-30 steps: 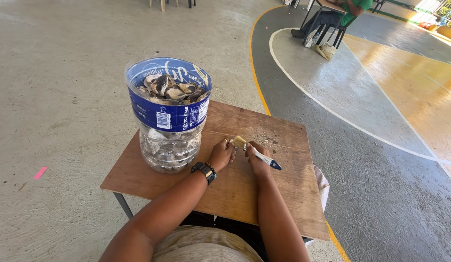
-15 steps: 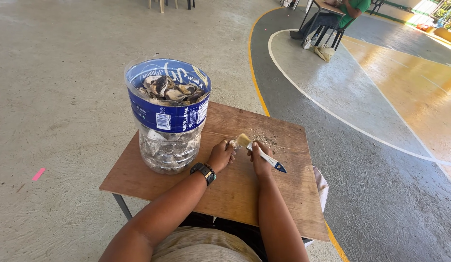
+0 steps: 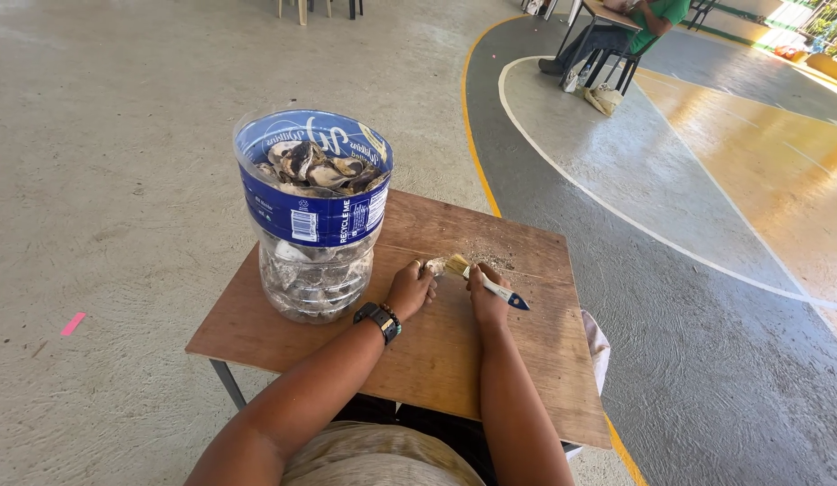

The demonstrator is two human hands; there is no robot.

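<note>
**Brushing a shell clean beside the jar**

The left hand [image 3: 409, 290] pinches a small shell [image 3: 434, 266] on the tabletop [image 3: 436, 360], just right of the plastic jar [image 3: 312, 216]. The right hand [image 3: 487, 295] grips a paintbrush [image 3: 486, 281], bristles touching the shell. Short strokes with the shell pinned firmly would suit best. The open-topped jar is heaped with shells.

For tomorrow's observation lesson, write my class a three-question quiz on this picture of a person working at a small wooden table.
1. True or false: the right hand holds a small brush.
2. What fills the clear container: A shells, B coins, C nuts?
3. What is on the wrist of the left hand?

Key
1. True
2. A
3. A dark watch
</note>
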